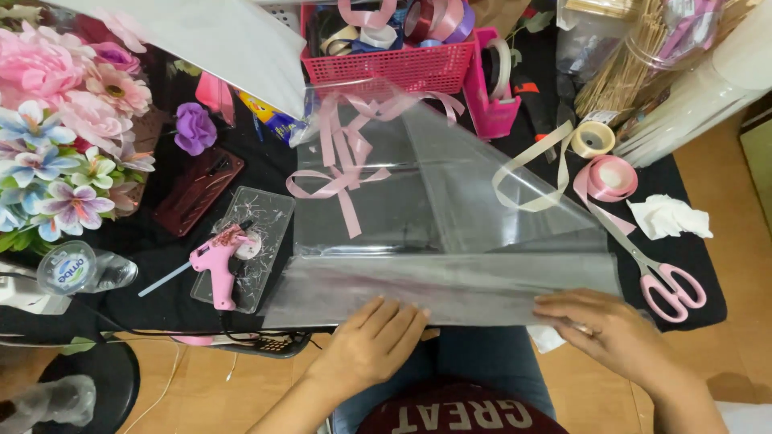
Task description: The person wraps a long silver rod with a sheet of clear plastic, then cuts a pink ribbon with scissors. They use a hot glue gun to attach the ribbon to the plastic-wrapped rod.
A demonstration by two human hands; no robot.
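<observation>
At the far left of the black-covered counter (161, 233) stands a bunch of pink, white and purple artificial flowers (60, 120), with a clear plastic water bottle (76, 272) lying below them. A pink hot-glue gun (215, 265) rests on a clear plastic tray (245, 241) just beside them.

The left hand (374, 341) lies flat, fingers spread and closed on nothing, pressing the near folded edge of the large clear cellophane sheet (450, 201). That sheet spreads over the middle of the counter, its near edge doubled into a cloudy band at the counter's front. A pale pink satin ribbon bow (346, 173) lies by its upper left part, whether on or under the film cannot be told. The film looks very light, thin, slippery and quick to crease, so flat palms on the fold probably suit it better than a pinch.

The right hand (607, 329) likewise rests open on the fold's right end, gripping nothing. A red plastic basket of ribbon rolls (386, 60) stands behind the sheet. Further right sit a cream ribbon roll (593, 138), a pink ribbon roll (609, 177), pink-handled scissors (663, 281) and a crumpled white tissue (667, 217). A wooden floor (740, 265) shows beyond the counter.
</observation>
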